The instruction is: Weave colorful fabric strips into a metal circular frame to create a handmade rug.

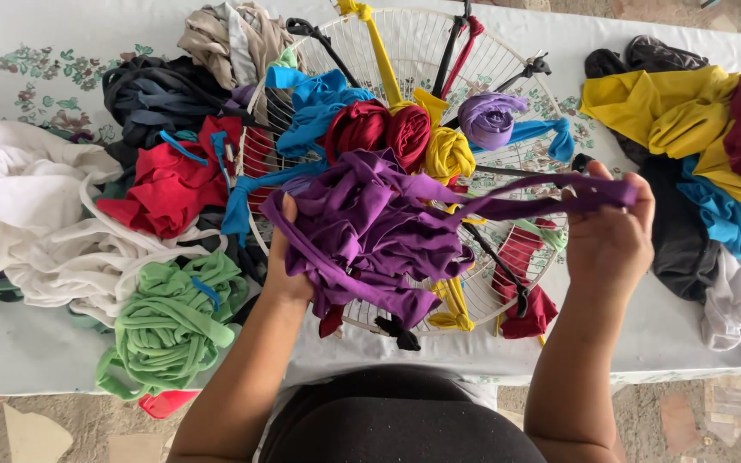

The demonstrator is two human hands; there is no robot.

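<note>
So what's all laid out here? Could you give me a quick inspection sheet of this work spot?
Surface: table under a pale cloth with a floral print, mostly covered.
Job's things: purple fabric bundle and its purple strip, stretched over a round white wire frame with knotted strips and fabric rolls.
Clutter: green strip coil, white cloth pile, red cloth, dark cloth; yellow, blue, maroon and black cloth on the right.
Hands: left hand grips the bundle; right hand pinches the strip.
Cables: nothing seen.
Surroundings: broken-tile floor below the table.
</note>
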